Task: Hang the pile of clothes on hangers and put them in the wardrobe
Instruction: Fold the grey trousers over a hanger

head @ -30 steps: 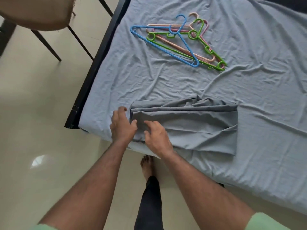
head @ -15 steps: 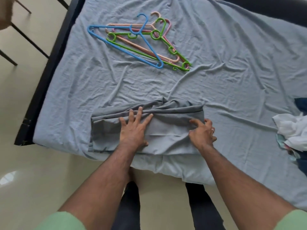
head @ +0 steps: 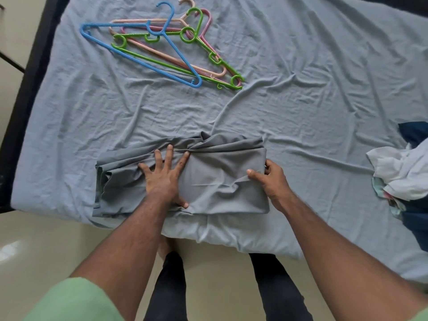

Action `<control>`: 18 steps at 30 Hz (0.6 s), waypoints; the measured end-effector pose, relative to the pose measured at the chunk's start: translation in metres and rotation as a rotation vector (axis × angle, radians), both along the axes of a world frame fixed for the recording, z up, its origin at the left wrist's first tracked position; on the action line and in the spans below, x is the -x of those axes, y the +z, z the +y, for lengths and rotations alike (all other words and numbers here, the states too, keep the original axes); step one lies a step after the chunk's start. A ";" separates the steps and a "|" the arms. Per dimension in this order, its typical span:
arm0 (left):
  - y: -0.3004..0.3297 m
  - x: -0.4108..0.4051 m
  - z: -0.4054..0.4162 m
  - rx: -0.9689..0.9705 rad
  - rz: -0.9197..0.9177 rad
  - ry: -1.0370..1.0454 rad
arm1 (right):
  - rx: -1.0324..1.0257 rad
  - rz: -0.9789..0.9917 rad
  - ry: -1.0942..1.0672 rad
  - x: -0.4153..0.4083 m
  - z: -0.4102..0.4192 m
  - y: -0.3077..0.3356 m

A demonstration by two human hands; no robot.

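Near the bed's front edge lies the folded grey garment [head: 183, 174], likely trousers, type unclear. Left hand [head: 165, 179] presses flat on its middle, fingers spread and straight, probably pinning the cloth so the fold holds. Right hand [head: 273, 179] pinches the garment's right end, thumb on top, fingers curled under the edge, likely to fold it over or lift it for a hanger. Plastic hangers [head: 162, 46], blue, green, pink, peach, lie tangled farther back on the blue-grey bedsheet [head: 312, 89], well apart. Clothes pile [head: 400, 172] at right is cut off by the frame. Wardrobe not in view.
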State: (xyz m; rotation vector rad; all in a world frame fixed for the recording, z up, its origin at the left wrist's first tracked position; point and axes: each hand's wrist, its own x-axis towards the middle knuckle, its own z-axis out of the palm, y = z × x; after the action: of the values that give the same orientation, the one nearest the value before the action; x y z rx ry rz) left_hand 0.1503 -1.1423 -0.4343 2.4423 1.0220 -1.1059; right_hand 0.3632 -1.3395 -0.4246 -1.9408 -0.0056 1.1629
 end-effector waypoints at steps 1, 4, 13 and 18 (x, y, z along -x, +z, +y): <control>0.001 -0.001 -0.001 0.001 0.003 -0.003 | -0.044 0.030 0.000 0.002 0.002 0.007; 0.005 0.000 -0.002 0.016 -0.025 0.002 | -0.209 0.169 -0.005 0.022 0.017 0.032; 0.030 0.087 0.060 -0.229 -0.330 0.219 | -0.330 0.168 0.269 0.141 0.111 0.083; 0.044 0.144 0.107 -0.306 -0.492 0.661 | -0.277 0.053 0.460 0.227 0.189 0.064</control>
State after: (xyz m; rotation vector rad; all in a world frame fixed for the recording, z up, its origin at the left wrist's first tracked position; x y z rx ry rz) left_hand 0.0060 -1.0349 -0.3907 2.1230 1.7109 -0.1365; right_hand 0.1361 -1.1502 -0.3609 -1.7045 -0.5816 1.4228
